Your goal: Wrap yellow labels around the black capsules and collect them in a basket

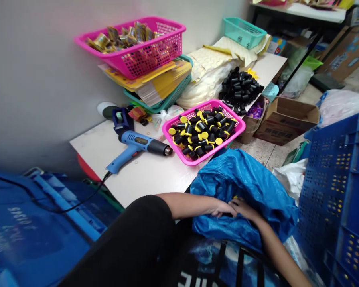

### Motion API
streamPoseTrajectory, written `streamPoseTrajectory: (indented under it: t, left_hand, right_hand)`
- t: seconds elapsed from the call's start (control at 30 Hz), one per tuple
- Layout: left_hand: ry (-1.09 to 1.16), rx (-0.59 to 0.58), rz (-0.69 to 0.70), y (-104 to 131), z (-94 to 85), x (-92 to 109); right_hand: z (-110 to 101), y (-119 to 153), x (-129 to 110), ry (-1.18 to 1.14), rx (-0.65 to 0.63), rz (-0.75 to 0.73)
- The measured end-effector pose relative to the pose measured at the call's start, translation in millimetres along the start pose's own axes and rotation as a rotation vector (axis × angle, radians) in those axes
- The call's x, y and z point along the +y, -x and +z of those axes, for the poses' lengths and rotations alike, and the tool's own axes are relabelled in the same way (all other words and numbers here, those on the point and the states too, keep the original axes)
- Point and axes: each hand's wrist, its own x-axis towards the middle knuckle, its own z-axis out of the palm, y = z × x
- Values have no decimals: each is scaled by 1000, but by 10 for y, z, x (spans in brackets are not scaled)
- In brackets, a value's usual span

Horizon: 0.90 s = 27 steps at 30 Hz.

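At the bottom of the frame I see my two hands meeting in the folds of a blue plastic bag (pixel 251 187), just right of centre. My left hand (pixel 223 208) comes in from the left, the forearm lying across a dark lap, and its fingers dip into the bag's opening; I cannot tell whether they are closed on anything, since the tips are hidden by the plastic. My right hand (pixel 242 207) comes up from the lower right and touches the left one, fingers curled down into the same opening, and its grip is hidden in the same way. The bag sits against the near edge of a white table (pixel 143 175).

Just above the bag, on the table, stands a pink basket (pixel 179 153) filled with small black tubes with yellow caps (pixel 202 131). Left of it lies a blue heat gun (pixel 137 143), its cord trailing off to the lower left. Further back, a heap of black tubes (pixel 239 87) lies upper right of centre. In the upper left a second pink basket (pixel 137 59) rests on stacked papers, and a blue crate (pixel 338 191) fills the right edge
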Motion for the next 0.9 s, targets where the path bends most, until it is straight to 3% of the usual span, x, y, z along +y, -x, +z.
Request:
streamPoseTrajectory:
  t: [0.1, 0.27, 0.37, 0.43, 0.5, 0.6, 0.67, 0.73, 0.77, 0.83, 0.9]
  left_hand:
    - [148, -72, -115, 13, 68, -16]
    - [349, -62, -71, 213, 149, 91]
    - [455, 99, 157, 615, 198, 247]
    - [463, 237, 400, 1037, 203, 396]
    - [367, 316, 543, 1508, 121, 581]
    - [198, 593, 737, 2085, -287, 887]
    - [96, 741, 764, 2295, -746, 1073]
    - [-70, 921, 784, 2368, -1255, 1220]
    - [-191, 1048, 741, 2363, -1490, 1275]
    - [-439, 1259, 501, 2293, -1858, 1336]
    - [-582, 1332, 305, 2174, -2073, 1320]
  right_hand:
    - [-4, 93, -58, -95, 21, -10]
    - [42, 270, -247, -187, 192, 69]
    - [-46, 523, -595, -220, 467, 6]
    - [-177, 724, -971, -218, 671, -165]
    - [-361, 825, -1423, -181, 787, -381]
    - [-713, 566, -2103, -171, 935, -693]
    - [-973, 116, -2484, -259, 1021, -792]
    - [-1235, -425, -2777, -368, 979, -801]
    - [-1362, -682, -2886, -422, 911, -746]
    - [-1593, -1091, -3027, -487, 789, -628]
    - [-1772, -1302, -3062, -518, 717, -574]
